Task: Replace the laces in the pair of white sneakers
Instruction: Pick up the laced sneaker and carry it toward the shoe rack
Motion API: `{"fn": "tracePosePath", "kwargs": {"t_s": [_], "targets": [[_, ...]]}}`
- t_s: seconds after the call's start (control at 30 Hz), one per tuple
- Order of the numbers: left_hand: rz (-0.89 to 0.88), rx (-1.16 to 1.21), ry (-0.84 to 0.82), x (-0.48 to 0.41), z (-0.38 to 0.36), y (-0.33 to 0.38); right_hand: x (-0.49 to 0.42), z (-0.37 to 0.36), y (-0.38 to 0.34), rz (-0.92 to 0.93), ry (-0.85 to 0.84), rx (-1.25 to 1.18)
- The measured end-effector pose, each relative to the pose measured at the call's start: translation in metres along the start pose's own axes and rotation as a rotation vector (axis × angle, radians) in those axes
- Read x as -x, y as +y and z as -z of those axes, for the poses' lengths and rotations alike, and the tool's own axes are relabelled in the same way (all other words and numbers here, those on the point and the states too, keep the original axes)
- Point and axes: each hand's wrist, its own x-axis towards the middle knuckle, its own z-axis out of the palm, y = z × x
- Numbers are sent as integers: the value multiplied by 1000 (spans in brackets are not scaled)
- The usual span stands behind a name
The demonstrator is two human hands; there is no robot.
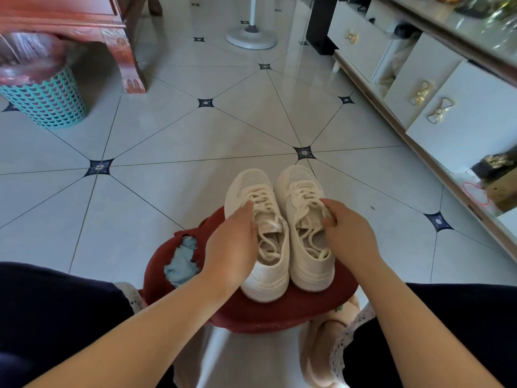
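Two white sneakers stand side by side, toes pointing away from me, on a dark red stool (279, 312). The left sneaker (265, 278) and the right sneaker (310, 264) both carry cream laces, loose near the openings. My left hand (232, 247) lies against the left sneaker's outer side, fingers reaching up to its laces (261, 201). My right hand (349, 233) sits over the right sneaker's tongue, its curled fingers holding that shoe's laces (305, 197).
A torn patch on the stool's left shows light blue padding (181, 261). A teal basket with a plastic liner (47, 102) stands at far left beside a red carved table leg (131, 68). A white fan base (250, 37) is ahead; a white cabinet (436, 107) runs along the right.
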Motion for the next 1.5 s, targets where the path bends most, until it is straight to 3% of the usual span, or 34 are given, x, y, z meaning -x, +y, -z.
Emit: {"fn": "tracePosePath", "kwargs": {"t_s": [0.07,0.2,0.37,0.53,0.77,1.0,1.2,1.5], "targets": [[16,2,-8,0,2,1,2,1,-1,-13,-25,-4],[26,12,-25,-1,8,2,19,1,-15,96,214,-8],[11,19,-51,-1,10,8,28,-12,-32,143,64,18],[-35,-8,-65,5,7,10,27,-23,-44,122,96,-41],[-4,79,-81,1,8,11,16,-34,-51,178,202,100],[47,170,-82,-10,15,10,6,-37,-54,159,198,6],[56,239,-53,-9,26,15,11,-18,-46,138,188,-85],[-99,120,31,-52,84,28,-5,54,-53,314,38,171]]}}
